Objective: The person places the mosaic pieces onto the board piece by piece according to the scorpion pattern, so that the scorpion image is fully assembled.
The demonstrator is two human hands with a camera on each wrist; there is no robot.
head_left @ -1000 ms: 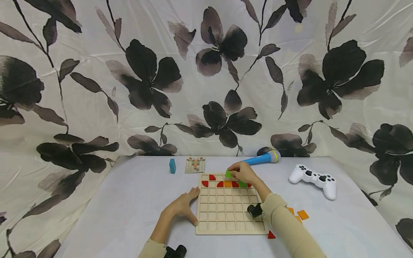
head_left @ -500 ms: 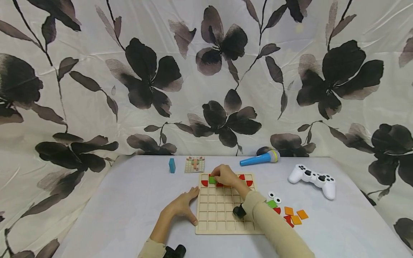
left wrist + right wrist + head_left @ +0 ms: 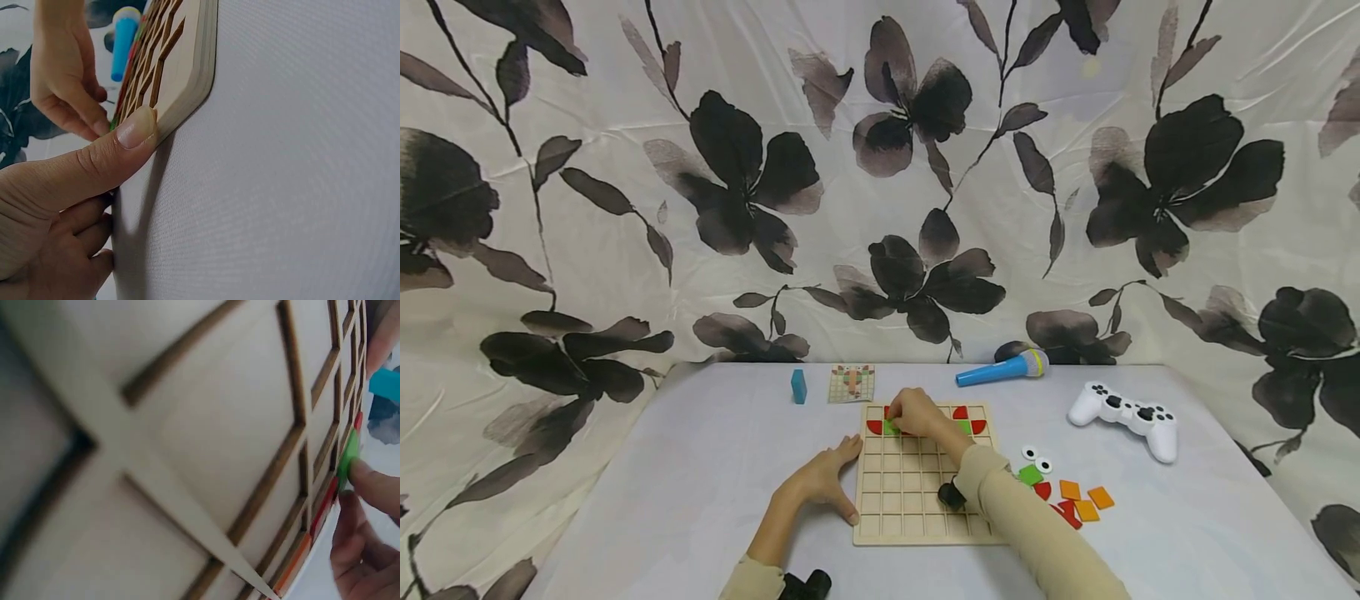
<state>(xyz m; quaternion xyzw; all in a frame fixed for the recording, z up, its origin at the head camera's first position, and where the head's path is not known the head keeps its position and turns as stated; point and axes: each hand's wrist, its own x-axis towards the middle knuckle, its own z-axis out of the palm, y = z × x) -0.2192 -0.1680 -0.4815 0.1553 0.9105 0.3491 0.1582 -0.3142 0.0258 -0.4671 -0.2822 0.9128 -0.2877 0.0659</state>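
A square wooden grid board lies on the white table, with red and green tiles in its far rows. My right hand reaches over those rows, its thumb and finger pinching a green square tile at a cell near the far left. Red and orange pieces sit beside that tile in the right wrist view. Against the board's left edge rests my left hand, fingers and thumb spread along it. In the left wrist view its thumb touches the near corner. The right hand covers part of the second row.
Right of the board lie orange square tiles, red pieces, a green tile and two eye discs. Behind stand a pattern card, a blue block and a toy microphone. A white game controller is far right.
My right hand has moved left across the far rows with the green tile, then lowered it slightly onto the board. Another green tile now shows at the right of that row. The left hand stays.
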